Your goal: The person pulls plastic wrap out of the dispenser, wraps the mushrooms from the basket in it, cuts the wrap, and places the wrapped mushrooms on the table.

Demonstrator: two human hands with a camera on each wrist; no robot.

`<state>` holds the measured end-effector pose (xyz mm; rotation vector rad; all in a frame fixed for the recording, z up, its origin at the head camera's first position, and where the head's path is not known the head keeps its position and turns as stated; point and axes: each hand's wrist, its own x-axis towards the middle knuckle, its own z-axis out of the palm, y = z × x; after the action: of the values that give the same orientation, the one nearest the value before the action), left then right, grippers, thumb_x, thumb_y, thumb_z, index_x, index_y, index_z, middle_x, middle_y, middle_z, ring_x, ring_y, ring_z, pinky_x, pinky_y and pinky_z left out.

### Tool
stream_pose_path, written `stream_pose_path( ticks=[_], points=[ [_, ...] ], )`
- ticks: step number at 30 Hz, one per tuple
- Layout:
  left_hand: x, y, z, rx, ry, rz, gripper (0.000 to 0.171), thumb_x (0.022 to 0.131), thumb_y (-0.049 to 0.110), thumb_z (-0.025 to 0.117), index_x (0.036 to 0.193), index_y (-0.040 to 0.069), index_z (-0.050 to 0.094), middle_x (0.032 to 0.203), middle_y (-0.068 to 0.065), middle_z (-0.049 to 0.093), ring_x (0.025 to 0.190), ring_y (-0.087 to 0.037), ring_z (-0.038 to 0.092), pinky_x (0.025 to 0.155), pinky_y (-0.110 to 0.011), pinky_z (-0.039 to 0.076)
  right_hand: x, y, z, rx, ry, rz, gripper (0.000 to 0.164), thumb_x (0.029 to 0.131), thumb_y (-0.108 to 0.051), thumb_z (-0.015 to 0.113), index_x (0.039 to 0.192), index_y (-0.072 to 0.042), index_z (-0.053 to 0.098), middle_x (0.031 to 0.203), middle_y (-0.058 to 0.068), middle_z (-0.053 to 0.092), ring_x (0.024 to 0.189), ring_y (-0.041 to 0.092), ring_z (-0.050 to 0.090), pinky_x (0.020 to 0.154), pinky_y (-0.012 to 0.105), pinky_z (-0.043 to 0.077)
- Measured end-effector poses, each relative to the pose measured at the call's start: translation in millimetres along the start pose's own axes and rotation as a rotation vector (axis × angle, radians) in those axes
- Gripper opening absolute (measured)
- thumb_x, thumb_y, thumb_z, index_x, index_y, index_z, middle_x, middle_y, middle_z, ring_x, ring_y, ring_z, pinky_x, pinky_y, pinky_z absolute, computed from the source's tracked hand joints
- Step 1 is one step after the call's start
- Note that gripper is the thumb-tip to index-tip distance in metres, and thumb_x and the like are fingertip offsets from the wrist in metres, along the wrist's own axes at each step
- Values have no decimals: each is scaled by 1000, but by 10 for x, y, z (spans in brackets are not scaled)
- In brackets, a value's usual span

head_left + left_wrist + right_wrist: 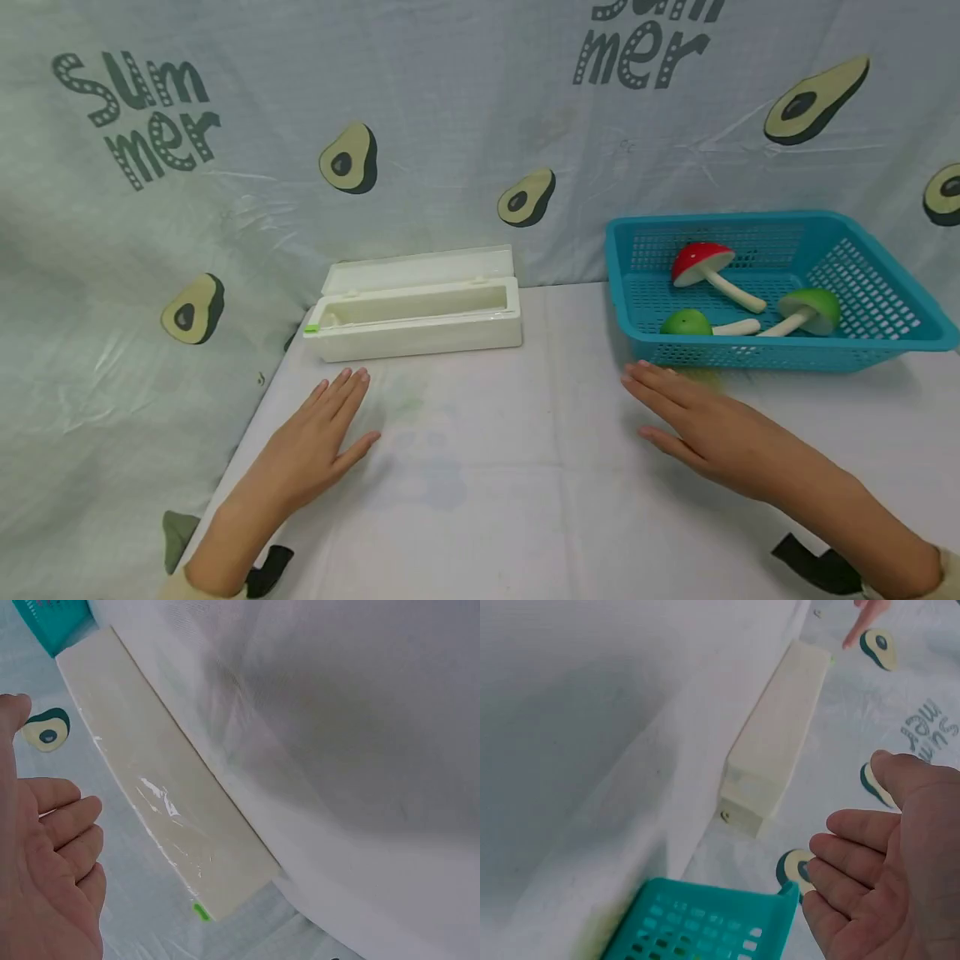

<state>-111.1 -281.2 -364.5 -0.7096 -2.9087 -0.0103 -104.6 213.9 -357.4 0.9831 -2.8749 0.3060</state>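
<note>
My left hand [311, 446] is held over the table with straight fingers and thumb spread, holding nothing. Just beyond its fingertips lies a long white box [420, 333], its lid [420, 268] tipped back and a green mark on its left end. In the right wrist view the box's side [772, 727] shows. My right hand [708, 429], also holding nothing, has its fingers straight near the front of a blue basket [750, 354]. Inside the basket lie a red-capped toy mushroom [701, 260] and two green-capped ones, one at the right [813, 310], one at the front [686, 322].
A white cloth covers the table [487, 500]. Behind and to the left hangs a pale sheet [435, 100] printed with avocados and lettering. Black straps [817, 565] show by both wrists. A gap of tabletop separates the box from the basket.
</note>
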Motion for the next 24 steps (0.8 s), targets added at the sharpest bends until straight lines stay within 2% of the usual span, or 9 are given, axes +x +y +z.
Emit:
stream_pose_path(
  ticks=[6, 9, 14, 19, 24],
  points=[
    [38, -48, -47, 3, -25, 2, 74, 100, 38, 63, 154, -5, 36, 159, -20, 39, 149, -39, 32, 120, -51, 28, 198, -47, 57, -9, 35, -107, 66, 99, -29, 68, 155, -8, 42, 158, 9, 43, 143, 30, 45, 104, 47, 49],
    [47, -79, -63, 12, -24, -3, 70, 100, 34, 64, 152, -7, 39, 155, -23, 43, 145, -41, 37, 115, -55, 35, 311, -54, 88, -35, 58, -166, 66, 97, -27, 71, 153, -6, 44, 156, 10, 47, 141, 29, 47, 103, 45, 50],
    [65, -163, -46, 44, 23, 24, 61, 98, 28, 68, 143, -10, 50, 142, -27, 54, 131, -42, 53, 107, -55, 44, 528, -79, 116, -31, 108, -226, 64, 95, -22, 73, 150, -3, 48, 151, 14, 52, 136, 30, 53, 98, 43, 53],
    [96, -262, -30, 80, 78, 56, 54, 93, 22, 72, 136, -9, 58, 131, -25, 62, 119, -41, 61, 99, -53, 51, 763, -131, 96, -12, 133, -254, 58, 96, -20, 72, 147, -2, 51, 147, 14, 56, 133, 29, 56, 99, 43, 53],
    [144, -388, -41, 102, 78, 21, 45, 93, 17, 71, 129, -9, 63, 124, -24, 66, 112, -40, 64, 93, -53, 54, 981, -164, 126, -18, 152, -296, 54, 96, -20, 72, 143, 1, 55, 142, 15, 59, 130, 29, 58, 101, 42, 53]
  ],
)
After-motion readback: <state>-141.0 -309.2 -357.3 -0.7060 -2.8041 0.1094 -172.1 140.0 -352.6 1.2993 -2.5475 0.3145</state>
